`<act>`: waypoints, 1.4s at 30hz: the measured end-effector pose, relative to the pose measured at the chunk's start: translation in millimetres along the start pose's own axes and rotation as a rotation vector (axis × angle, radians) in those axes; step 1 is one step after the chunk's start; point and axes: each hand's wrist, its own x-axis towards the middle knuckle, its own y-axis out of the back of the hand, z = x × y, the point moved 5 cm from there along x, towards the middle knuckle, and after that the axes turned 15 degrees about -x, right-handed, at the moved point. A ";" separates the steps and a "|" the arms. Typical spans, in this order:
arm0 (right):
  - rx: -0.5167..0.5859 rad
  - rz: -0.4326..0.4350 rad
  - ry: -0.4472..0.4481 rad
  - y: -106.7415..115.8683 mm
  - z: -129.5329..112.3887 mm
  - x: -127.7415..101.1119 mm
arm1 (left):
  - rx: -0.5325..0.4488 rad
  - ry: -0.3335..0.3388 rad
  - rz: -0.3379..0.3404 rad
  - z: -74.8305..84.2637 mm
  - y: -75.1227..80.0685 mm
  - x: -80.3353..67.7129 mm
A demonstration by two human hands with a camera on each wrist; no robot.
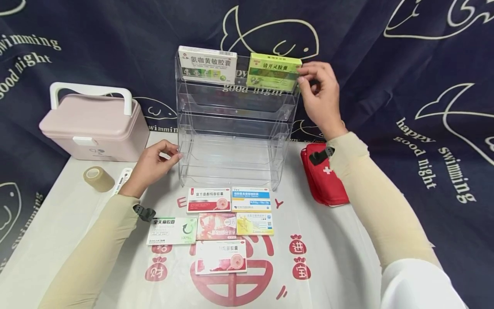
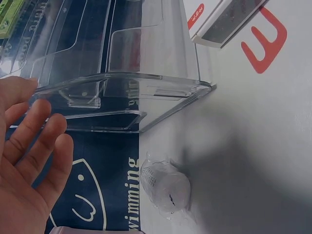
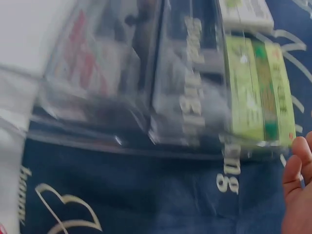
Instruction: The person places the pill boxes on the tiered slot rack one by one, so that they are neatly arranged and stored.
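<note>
I take the clear rack (image 1: 235,124) in the middle of the desk (image 1: 339,240) as my landmark. Its top tier holds two boxes: a white box (image 1: 207,64) on the left side and a green box (image 1: 273,71) on the right. My right hand (image 1: 321,96) is up at the rack's top right corner, fingers (image 1: 305,81) curled at the green box's end; whether they pinch it or only touch it I cannot tell from the head view, and the right wrist view is too blurred to settle it.

My left hand (image 1: 152,165) sits at the rack's lower left edge, fingers released and straight, resting against or just beside the plastic, holding nothing.

By my reading, two boxes are shelved and the three lower tiers look unfilled. Six more boxes (image 1: 218,227) lie flat on the desk just in front of the rack, so most of the work looks left to do.

Left of the rack stands a pink case (image 1: 92,124) with a roll of tape (image 1: 98,178) in front of it; right of the rack lies a red pouch (image 1: 324,176).

The left wrist view shows what the head view hides: a small wrapped white roll (image 2: 165,187) on the desk by the rack's base, and my open palm (image 2: 29,165) apart from the plastic. The right wrist view shows the green box (image 3: 258,92) side-on behind the tier's clear front.
</note>
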 end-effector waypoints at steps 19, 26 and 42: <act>0.030 -0.917 0.015 -31.1 33.8 -222.9 | 0.006 0.007 0.000 -2.9 2.7 0.6; -0.180 -1.086 -0.070 -47.9 35.0 -292.1 | -0.003 0.006 0.000 -3.5 1.0 0.9; -0.080 -1.089 -0.202 -39.1 40.0 -312.8 | 0.016 0.000 -0.002 -2.9 0.3 0.8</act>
